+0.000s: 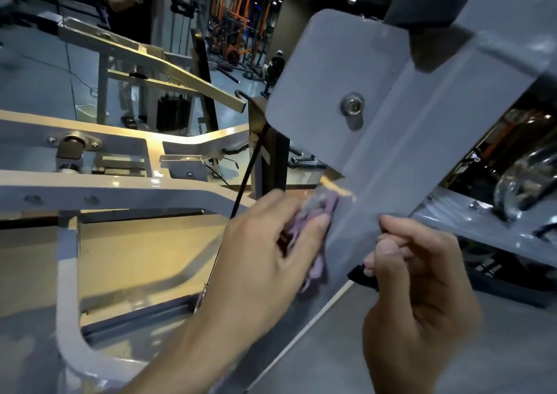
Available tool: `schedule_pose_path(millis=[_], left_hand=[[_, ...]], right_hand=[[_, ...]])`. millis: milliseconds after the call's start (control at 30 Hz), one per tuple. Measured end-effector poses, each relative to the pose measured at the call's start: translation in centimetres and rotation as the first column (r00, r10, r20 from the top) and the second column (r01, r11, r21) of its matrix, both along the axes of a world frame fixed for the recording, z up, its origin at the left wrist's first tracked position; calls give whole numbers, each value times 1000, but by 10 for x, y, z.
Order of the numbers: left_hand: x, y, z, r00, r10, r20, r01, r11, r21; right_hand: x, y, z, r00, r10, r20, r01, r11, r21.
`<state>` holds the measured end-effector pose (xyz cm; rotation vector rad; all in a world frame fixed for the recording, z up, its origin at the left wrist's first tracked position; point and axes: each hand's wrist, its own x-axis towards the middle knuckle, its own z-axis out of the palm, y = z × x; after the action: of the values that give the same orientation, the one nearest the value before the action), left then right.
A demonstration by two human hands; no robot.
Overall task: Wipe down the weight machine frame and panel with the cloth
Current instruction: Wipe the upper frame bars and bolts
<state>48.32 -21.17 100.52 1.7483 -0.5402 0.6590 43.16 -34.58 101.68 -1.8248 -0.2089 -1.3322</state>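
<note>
**Cloth pressed to the grey panel**

At lower centre of the frame the left hand (pixel 265 252) holds a bunched purple cloth (pixel 313 227), fingers curled round it and pushing it against the lower left edge of the grey panel (pixel 376 158); the cloth is blurred and partly hidden behind the fingers; at lower right the right hand (pixel 419 288) grips the panel's bottom edge, fingertips hooked over the metal and thumb close to a small black piece (pixel 361 276) under that edge; what that piece is cannot be told. The panel runs as a slanted band from lower centre to upper right, with one bolt (pixel 352 107) in its rounded plate at centre. Left of the hands lies the pale frame (pixel 120 185), its beams crossing the left half of the picture; a thin black cable (pixel 247 176) rises beside the left hand. Farther back, at upper centre, stand orange racks (pixel 232 10); a seated person (pixel 275 64) is beside them, and another person (pixel 129 4) stands at upper left.
</note>
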Motion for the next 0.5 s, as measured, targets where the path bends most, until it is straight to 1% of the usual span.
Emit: schedule_pose_path(millis=[67,100,133,200,267,333,400,500], left_hand=[[-1,2,-35,990,-9,-144,9,1000,-1],[-2,2,-43,984,-21,-177,18,1000,-14],[-2,2,-43,985,-28,-171,23,999,-36],[-4,3,-24,997,-37,-66,31,996,-85],[-6,2,-2,996,-7,87,17,994,-106],[-8,-1,1,971,19,237,-7,999,-51],[-12,-5,-20,940,20,342,-40,998,52],[-16,-9,-65,918,1,398,-70,985,159]], right_hand=[[0,0,0,999,36,-11,-35,997,62],[0,0,0,999,52,-16,-50,994,96],[0,0,1,997,70,-14,-68,989,130],[-2,-1,3,993,122,1,-120,973,195],[-6,-4,5,989,149,22,-150,961,233],[-10,-8,8,990,137,40,-142,957,251],[-14,-12,7,991,125,49,-134,955,266],[-17,-16,2,994,104,44,-113,949,295]])
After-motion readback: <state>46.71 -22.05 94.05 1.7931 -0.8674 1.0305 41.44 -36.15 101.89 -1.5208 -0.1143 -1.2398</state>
